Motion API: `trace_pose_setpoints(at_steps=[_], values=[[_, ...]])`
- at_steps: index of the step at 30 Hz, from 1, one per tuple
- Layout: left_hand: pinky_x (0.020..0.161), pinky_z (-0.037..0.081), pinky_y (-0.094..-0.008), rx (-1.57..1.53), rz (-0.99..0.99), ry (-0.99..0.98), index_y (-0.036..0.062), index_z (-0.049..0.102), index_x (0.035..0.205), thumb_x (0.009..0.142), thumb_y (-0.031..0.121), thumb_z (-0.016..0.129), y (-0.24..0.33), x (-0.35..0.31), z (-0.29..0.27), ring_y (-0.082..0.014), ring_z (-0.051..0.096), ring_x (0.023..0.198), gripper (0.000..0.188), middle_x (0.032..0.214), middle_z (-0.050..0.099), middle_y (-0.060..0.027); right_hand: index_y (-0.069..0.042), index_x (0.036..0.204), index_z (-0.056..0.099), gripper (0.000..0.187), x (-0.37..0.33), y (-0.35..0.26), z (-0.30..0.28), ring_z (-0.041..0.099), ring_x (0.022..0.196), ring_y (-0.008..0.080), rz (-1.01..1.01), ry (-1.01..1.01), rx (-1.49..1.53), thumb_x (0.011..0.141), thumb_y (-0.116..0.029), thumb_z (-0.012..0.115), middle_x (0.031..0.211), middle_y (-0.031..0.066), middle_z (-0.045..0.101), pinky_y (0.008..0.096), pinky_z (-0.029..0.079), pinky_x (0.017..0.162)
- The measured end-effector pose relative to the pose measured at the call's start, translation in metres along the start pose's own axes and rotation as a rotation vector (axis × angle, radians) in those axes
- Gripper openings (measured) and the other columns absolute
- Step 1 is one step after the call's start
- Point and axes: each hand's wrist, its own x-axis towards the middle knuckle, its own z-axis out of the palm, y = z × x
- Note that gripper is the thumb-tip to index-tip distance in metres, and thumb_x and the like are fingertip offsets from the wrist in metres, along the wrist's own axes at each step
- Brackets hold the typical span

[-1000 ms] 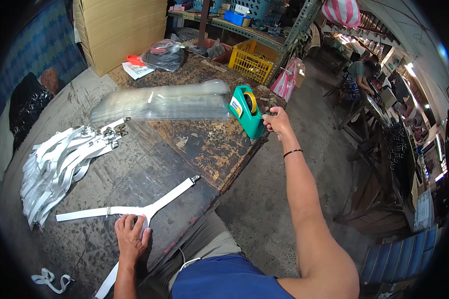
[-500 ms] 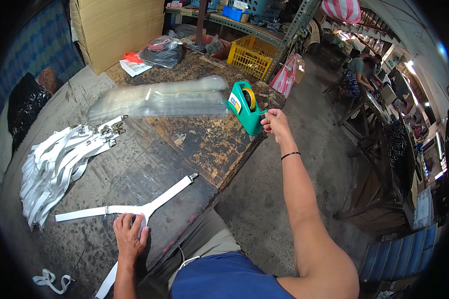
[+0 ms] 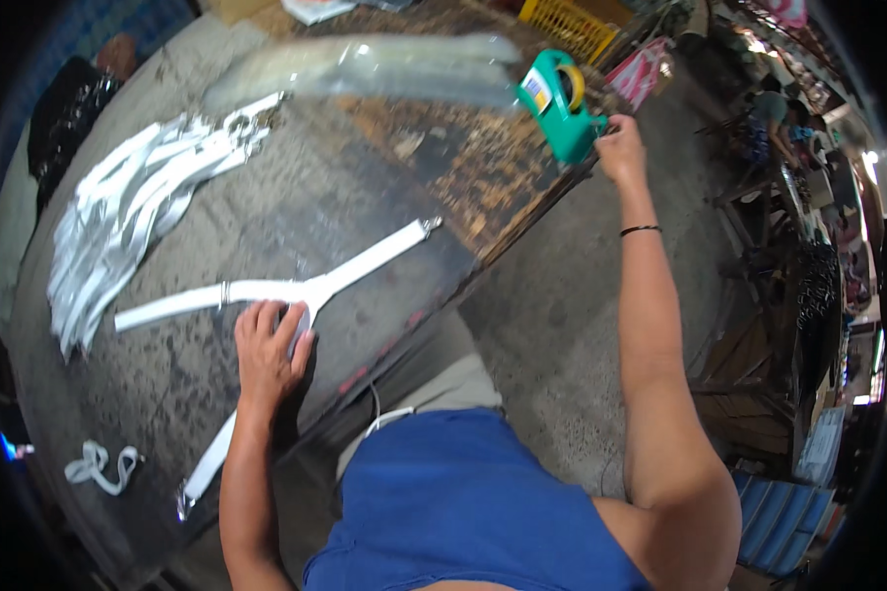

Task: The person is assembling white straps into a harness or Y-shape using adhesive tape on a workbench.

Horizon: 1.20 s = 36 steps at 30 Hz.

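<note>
White Y-shaped elastic suspenders [image 3: 373, 258] with metal fittings lie spread on the worktable. My left hand [image 3: 271, 345] presses on them just below the fork, the strap between its thumb and bent fingers; the palm and forearm hide part of the lower strap. At the table's far right corner stands a green tape dispenser [image 3: 562, 123] with a yellow-rimmed roll of tape [image 3: 572, 89]. My right hand [image 3: 621, 153], arm stretched out, is closed in a pinch at the dispenser's cutter end. The tape end between its fingertips is barely visible.
A pile of white straps with metal clips [image 3: 133, 217] lies on the left. Behind it are blurred clear plastic sleeves [image 3: 384, 74]. A small looped white strap [image 3: 103, 468] lies near left. A yellow crate [image 3: 572, 30] stands beyond. People sit working far right.
The view has tilted and shifted, so the table and dispenser appear higher. My left hand stays on the suspenders, and my right hand remains at the dispenser's cutter end.
</note>
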Motion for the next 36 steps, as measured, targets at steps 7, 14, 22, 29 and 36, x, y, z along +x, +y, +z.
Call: trace_pose_setpoints(at_steps=[7,14,22,29,36], values=[[0.105,0.036,-0.0504,0.006,-0.025,0.0,0.0114,0.065,0.123,0.081,0.018,0.072,-0.009,-0.022,0.003,-0.0379,0.048,0.122,0.043,0.123,0.056,-0.0136,-0.003,0.127,0.051,0.052,-0.036,0.004,-0.007,0.063,0.077,0.0163,0.236,-0.331,0.409,0.078,0.0,0.067,0.086,0.0072,0.065,0.0303,0.05,0.068],[0.104,0.037,-0.0501,0.012,0.014,0.04,0.0125,0.065,0.122,0.082,0.019,0.073,-0.003,-0.015,0.0,-0.0355,0.05,0.12,0.041,0.12,0.057,-0.0126,-0.005,0.12,0.049,0.036,-0.137,0.002,-0.037,0.056,0.068,0.0104,0.324,-0.691,0.681,0.086,-0.007,0.062,0.085,0.0048,0.063,0.0256,0.049,0.064],[0.104,0.037,-0.0483,0.01,-0.011,0.024,0.0147,0.065,0.124,0.084,0.021,0.072,-0.004,-0.009,0.003,-0.0337,0.05,0.121,0.041,0.121,0.057,-0.0102,-0.002,0.099,0.053,0.021,-0.266,0.011,0.062,0.059,0.066,0.0115,0.362,-1.454,0.531,0.087,-0.01,0.069,0.074,0.0036,0.06,0.0265,0.047,0.056],[0.105,0.037,-0.0476,0.014,-0.013,0.014,0.0146,0.065,0.125,0.084,0.02,0.071,-0.003,-0.014,0.003,-0.0335,0.05,0.123,0.042,0.123,0.057,-0.0108,0.002,0.08,0.06,0.013,-0.304,-0.013,0.113,0.057,0.061,0.0222,0.027,-1.532,0.154,0.075,-0.01,0.063,0.07,0.0136,0.061,0.0355,0.046,0.055],[0.105,0.037,-0.048,0.012,-0.02,0.028,0.0157,0.066,0.124,0.084,0.021,0.072,-0.005,-0.016,0.004,-0.0329,0.05,0.122,0.041,0.122,0.058,-0.01,0.011,0.077,0.067,0.026,-0.299,-0.047,0.12,0.071,0.078,0.0406,-0.386,-1.633,-0.381,0.068,-0.012,0.06,0.079,0.0292,0.068,0.0461,0.054,0.064]])
